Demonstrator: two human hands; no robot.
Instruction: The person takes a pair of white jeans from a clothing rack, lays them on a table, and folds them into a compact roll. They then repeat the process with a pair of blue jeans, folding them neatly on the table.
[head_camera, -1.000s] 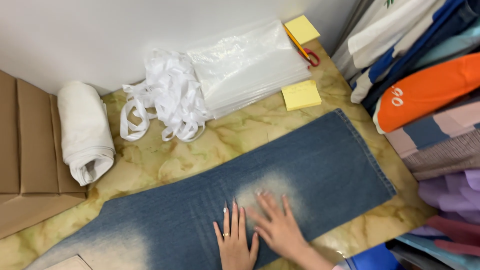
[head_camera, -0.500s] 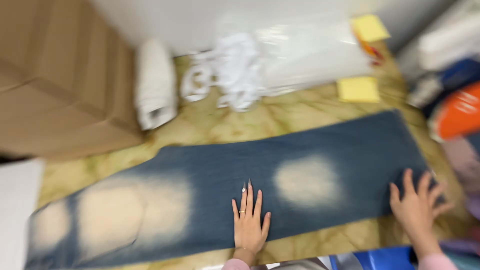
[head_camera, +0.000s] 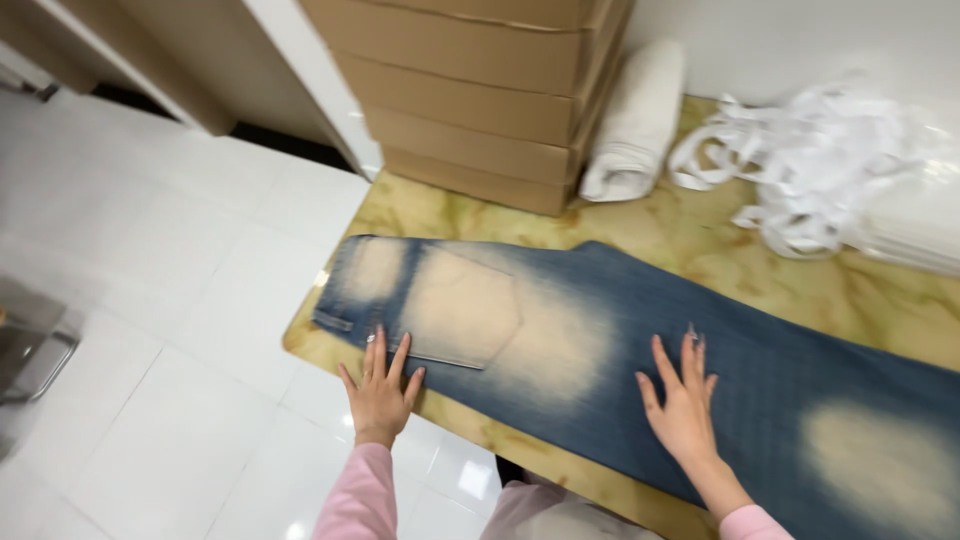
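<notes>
Jeans (head_camera: 600, 330), soft yet weighty denim, are pressed flat on the marble table (head_camera: 700, 240) by open left hand (head_camera: 380, 390) and right hand (head_camera: 685, 410); nothing is gripped, and the waistband likely offers the firmest hold.

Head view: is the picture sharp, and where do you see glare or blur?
Head view: mostly sharp on the jeans and both hands, left hand and right hand; the white straps at the upper right are overexposed and soft; the glossy floor tiles show pale reflections.

jeans (head_camera: 640, 340) flat on table (head_camera: 690, 235), boxes (head_camera: 480, 90) behind
</notes>
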